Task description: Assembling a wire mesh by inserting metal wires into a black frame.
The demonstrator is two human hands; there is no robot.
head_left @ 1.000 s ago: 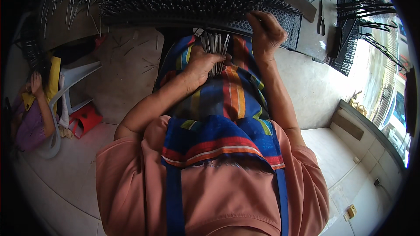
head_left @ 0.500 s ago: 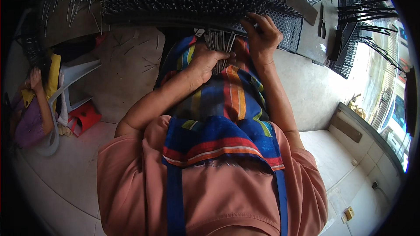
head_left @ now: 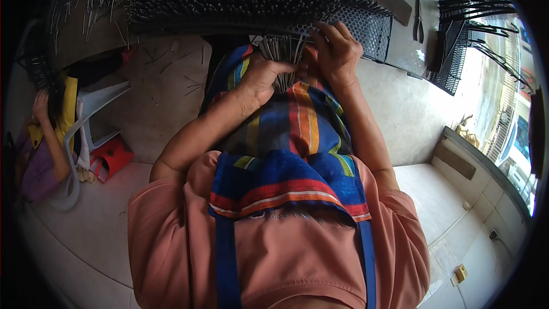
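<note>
My left hand [head_left: 264, 79] is closed around a bundle of thin grey metal rods [head_left: 280, 49], which stands between my knees over the striped apron [head_left: 297, 120]. Its thumb lies across the bundle. Just right of these rods, my right hand [head_left: 339, 52] is raised at the front edge of a black perforated tray [head_left: 369, 34]. The fingers are curled in; whatever they pinch, if anything, is too small to make out. Densely packed upright dark rods [head_left: 246, 0] fill most of the tray, while bare holes show at its right end.
Loose silvery rods [head_left: 91, 3] lie heaped on the worktable's left, with more behind the tray. Pliers [head_left: 419, 20] rest at the right, near black mesh racks [head_left: 454, 63]. Another person's arm [head_left: 51, 137] shows at far left, beside a white chair [head_left: 71, 160] and red bag [head_left: 114, 157].
My right hand has shifted slightly left and down along the tray edge, its fingers curling further in. The left hand keeps its grip on the bundle.
</note>
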